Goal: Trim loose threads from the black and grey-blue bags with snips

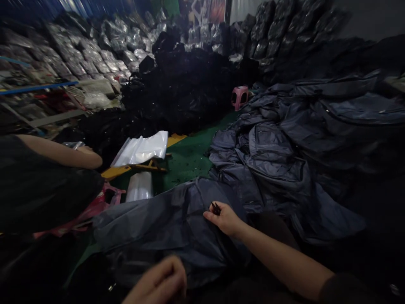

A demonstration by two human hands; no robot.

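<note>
Nearest the camera, the left hand (166, 276) is blurred, its fingers curled; whether it grips any cloth I cannot tell. It is apart from the right hand. At the far left, a co-worker's bare arm (63, 152) reaches across above a red-pink stool (91, 211). Behind, clear plastic wrappers hold rows of dark bundles (95, 55), stacked up to the wall. White plastic sheets (145, 147) rest on a low yellow wooden stand (116, 172), with a roll-like piece of clear plastic (139, 185) just below. A dark blue bag (148, 223) spreads in front of the person, its contents hidden, its far edge meeting the green floor (186, 162). That floor forms a narrow strip between the stand and the bags, dotted with dark scraps. A black heap (190, 88) bounds it at the back. Over the blue bag, the right hand (225, 219) is closed around a small black pointed tool (216, 208). Farther off stands a pink stool (240, 89). To the right, more blue bags (275, 143) lie piled, zips and seams showing.
</note>
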